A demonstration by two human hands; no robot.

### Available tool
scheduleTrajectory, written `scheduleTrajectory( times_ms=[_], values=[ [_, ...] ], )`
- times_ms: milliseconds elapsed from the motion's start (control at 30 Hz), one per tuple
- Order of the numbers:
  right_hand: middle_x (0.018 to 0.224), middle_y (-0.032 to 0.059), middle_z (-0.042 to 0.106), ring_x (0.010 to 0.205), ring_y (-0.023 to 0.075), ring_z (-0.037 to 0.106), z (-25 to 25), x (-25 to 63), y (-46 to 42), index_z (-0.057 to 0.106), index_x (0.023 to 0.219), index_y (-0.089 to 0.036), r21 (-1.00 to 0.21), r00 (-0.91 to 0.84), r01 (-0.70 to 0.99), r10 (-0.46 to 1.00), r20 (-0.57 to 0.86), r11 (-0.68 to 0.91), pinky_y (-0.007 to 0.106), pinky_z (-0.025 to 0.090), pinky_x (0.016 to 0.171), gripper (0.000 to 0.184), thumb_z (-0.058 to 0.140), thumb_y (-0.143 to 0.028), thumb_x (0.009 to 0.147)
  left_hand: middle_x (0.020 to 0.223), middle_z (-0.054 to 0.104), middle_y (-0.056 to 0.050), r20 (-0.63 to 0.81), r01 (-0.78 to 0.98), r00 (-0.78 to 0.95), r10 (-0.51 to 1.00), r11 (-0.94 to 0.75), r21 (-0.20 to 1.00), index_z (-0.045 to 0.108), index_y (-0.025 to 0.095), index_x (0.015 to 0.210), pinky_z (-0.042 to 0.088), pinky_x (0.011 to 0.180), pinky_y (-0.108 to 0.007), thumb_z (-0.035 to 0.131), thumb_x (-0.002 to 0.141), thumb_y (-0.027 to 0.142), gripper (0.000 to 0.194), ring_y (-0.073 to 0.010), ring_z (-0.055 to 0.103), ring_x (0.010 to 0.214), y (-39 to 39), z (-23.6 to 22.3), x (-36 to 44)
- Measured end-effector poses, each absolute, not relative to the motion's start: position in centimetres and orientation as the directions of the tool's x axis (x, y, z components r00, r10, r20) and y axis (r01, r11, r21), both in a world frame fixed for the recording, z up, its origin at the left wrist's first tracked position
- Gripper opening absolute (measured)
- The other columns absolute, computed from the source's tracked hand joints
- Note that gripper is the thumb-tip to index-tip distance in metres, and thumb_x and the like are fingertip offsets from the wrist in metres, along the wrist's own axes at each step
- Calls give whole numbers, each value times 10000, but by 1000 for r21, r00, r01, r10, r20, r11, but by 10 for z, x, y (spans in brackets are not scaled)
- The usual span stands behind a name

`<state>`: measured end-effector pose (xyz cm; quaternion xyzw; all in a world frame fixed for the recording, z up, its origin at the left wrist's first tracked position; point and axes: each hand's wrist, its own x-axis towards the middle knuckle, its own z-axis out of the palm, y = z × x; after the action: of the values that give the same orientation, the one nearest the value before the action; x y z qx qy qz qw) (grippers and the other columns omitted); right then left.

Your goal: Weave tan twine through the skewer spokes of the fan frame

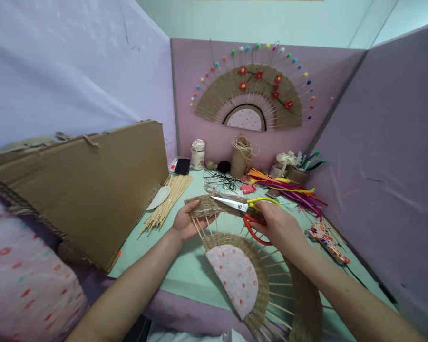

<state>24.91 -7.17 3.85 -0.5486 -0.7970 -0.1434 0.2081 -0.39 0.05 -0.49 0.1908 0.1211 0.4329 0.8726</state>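
Observation:
My left hand [185,221] grips the left end of a fan-shaped twine weaving [303,297], its thumb on top of the woven outer band and its fingers below. Thin wooden sticks run from that band to an inner woven arc, which borders a pink-dotted half circle [235,275]. In my right hand [276,223] is a pair of scissors [235,204] with one yellow and one red handle. The blades are parted and point left, lying over the woven band near my left fingers. My right forearm covers part of the weaving's right side.
A finished fan [214,97] with red flowers and pompoms hangs on the back panel. Cardboard [92,190] stands at left beside bamboo sticks [169,202] and a white dish [159,197]. Behind are a twine spool [239,159], a jar [198,156], pipe cleaners [288,190]; a patterned glue gun [328,241] lies right.

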Motion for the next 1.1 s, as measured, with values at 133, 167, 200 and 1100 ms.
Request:
scheduleTrajectory(
  times_ms=[133, 167, 200, 1100],
  values=[
    [926, 89, 627, 860, 240, 580, 50, 254, -69, 514, 971, -184, 72, -378, 915, 783, 494, 396, 321, 449, 690, 255, 599, -356, 803, 1039, 694, -148, -24, -712, 610, 792, 560, 424, 612, 64, 1104, 376, 982, -416, 452, 824, 179, 342, -243, 629, 997, 1, -6, -4],
    [918, 90, 628, 853, 239, 581, 53, 255, -70, 518, 967, -184, 85, -390, 911, 777, 494, 404, 319, 448, 685, 242, 591, -352, 808, 1034, 695, -149, -28, -713, 608, 794, 561, 420, 616, 62, 1095, 376, 981, -416, 453, 825, 182, 337, -244, 631, 993, 1, -6, -4],
    [915, 92, 630, 853, 239, 583, 56, 255, -70, 523, 970, -183, 96, -401, 907, 772, 494, 410, 318, 449, 683, 238, 585, -351, 812, 1027, 697, -150, -34, -715, 604, 796, 561, 417, 619, 61, 1086, 376, 980, -419, 455, 825, 184, 332, -247, 632, 989, 1, -6, -4],
    [1027, 112, 645, 980, 239, 592, 89, 277, -38, 552, 1068, -176, 224, -613, 782, 658, 437, 581, 345, 485, 789, 315, 568, -361, 814, 1047, 689, -158, 80, -711, 653, 753, 574, 405, 607, 54, 1117, 349, 994, -423, 458, 835, 220, 359, -250, 618, 1018, -1, -3, -8]
  ],
)
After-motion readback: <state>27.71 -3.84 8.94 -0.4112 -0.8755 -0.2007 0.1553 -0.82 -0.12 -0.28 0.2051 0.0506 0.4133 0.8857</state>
